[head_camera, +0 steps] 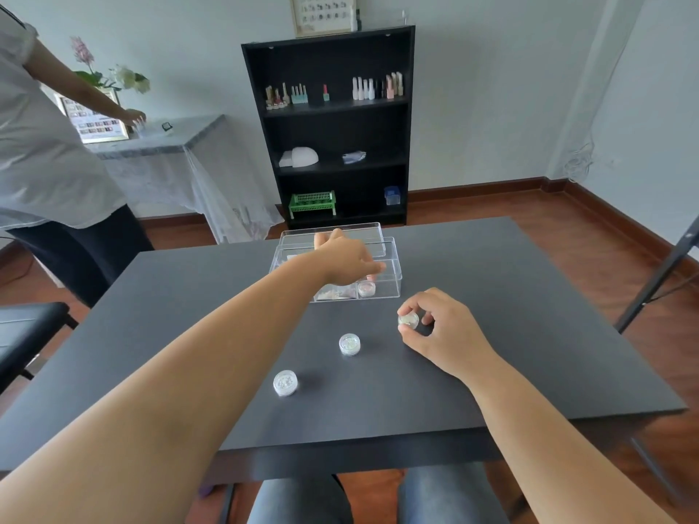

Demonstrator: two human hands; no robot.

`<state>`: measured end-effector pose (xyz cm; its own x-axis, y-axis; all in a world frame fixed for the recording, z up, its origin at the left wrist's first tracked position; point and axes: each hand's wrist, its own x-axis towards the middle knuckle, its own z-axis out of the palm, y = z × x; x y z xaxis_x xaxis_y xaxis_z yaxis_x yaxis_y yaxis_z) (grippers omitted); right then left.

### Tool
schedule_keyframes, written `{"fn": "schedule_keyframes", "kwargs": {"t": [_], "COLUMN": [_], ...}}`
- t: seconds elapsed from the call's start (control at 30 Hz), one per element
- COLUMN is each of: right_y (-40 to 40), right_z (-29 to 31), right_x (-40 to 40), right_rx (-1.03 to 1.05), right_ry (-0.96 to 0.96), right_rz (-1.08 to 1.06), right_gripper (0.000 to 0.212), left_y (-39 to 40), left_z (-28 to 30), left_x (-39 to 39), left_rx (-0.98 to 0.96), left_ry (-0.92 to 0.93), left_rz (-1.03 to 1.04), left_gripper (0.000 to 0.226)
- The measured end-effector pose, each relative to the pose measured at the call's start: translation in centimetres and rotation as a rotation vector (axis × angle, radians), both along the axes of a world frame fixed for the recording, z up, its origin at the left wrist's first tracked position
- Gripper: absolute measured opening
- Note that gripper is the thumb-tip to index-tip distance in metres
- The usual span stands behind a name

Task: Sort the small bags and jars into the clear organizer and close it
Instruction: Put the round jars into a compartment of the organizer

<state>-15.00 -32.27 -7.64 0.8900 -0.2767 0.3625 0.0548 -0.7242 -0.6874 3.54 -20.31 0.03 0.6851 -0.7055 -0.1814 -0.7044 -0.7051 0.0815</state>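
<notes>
Pinched between your right hand (440, 330) thumb and fingertips is a small round clear jar with pale glitter inside (408, 320), held just above the matte black table (529, 334), near the front right corner of the clear rectangular plastic organizer (393, 285). That grip is closed on the jar from both sides, with the other fingers curled behind it.

Your left hand (350, 260) reaches over the open organizer, fingers held together and angled down into it; whether that grip holds anything you cannot tell, as the hand hides its own fingertips. Just below those fingers, inside the organizer's front right part, sits a small round jar with pinkish contents (366, 288), and beside it to the left lie small clear bags (336, 293).

Behind the organizer, touching its far edge, rests the clear plastic lid (363, 230).

On the table nearer to you, two more small round clear jars stand apart: one (349, 344) left of your right hand, the other (285, 382) further left and closer to the table's front edge.
</notes>
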Motion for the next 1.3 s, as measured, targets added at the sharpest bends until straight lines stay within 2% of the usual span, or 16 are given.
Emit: {"fn": "schedule_keyframes", "kwargs": {"t": [0.1,0.23,0.33,0.43,0.57,0.7,0.77,0.93,1.07,1.2,1.27,1.3], "right_y": [0.0,-0.3,-1.1,-2.0,-2.1,-1.2,-0.6,0.3,0.5,0.5,0.7,1.0], "right_z": [0.1,1.0,2.8,5.6,8.5,9.5,9.8,9.7,9.9,10.3,10.1,9.8], "right_x": [0.1,0.4,1.3,3.2,7.1,10.2,11.1,11.7,11.2,10.5,9.5,8.7], "right_rx": [0.050,0.149,0.132,0.043,-0.177,-0.353,-0.459,-0.566,-0.574,-0.554,-0.557,-0.478], "right_ry": [-0.053,-0.141,-0.162,-0.130,0.093,0.445,0.561,0.652,0.699,0.603,0.436,0.329], "right_rz": [0.003,-0.042,-0.043,-0.014,0.058,0.117,0.141,0.133,0.129,0.082,0.024,0.022], "right_gripper": [0.024,0.024,0.029,0.025,0.012,0.017,0.018,0.006,0.021,0.028,0.030,0.030], "left_y": [0.2,1.1,3.0,6.6,11.9,14.5,14.9,14.8,15.0,15.3,15.5,15.6], "left_z": [0.1,1.1,1.9,1.6,-0.8,-3.4,-4.1,-5.3,-5.8,-5.7,-5.7,-5.6], "left_x": [-0.4,-1.0,-1.5,-2.1,-2.9,-3.6,-3.9,-4.7,-5.2,-5.8,-6.1,-6.3], "left_rx": [-0.015,-0.071,-0.264,-0.457,-0.625,-0.655,-0.702,-0.757,-0.767,-0.747,-0.753,-0.771], "left_ry": [0.024,-0.017,-0.029,-0.033,-0.085,-0.171,-0.203,-0.274,-0.273,-0.250,-0.260,-0.266], "left_rz": [-0.002,-0.017,-0.030,-0.029,0.069,0.182,0.203,0.209,0.216,0.202,0.183,0.179], "left_gripper": [0.058,0.054,0.044,0.030,0.023,0.025,0.026,0.028,0.032,0.035,0.036,0.036]}}
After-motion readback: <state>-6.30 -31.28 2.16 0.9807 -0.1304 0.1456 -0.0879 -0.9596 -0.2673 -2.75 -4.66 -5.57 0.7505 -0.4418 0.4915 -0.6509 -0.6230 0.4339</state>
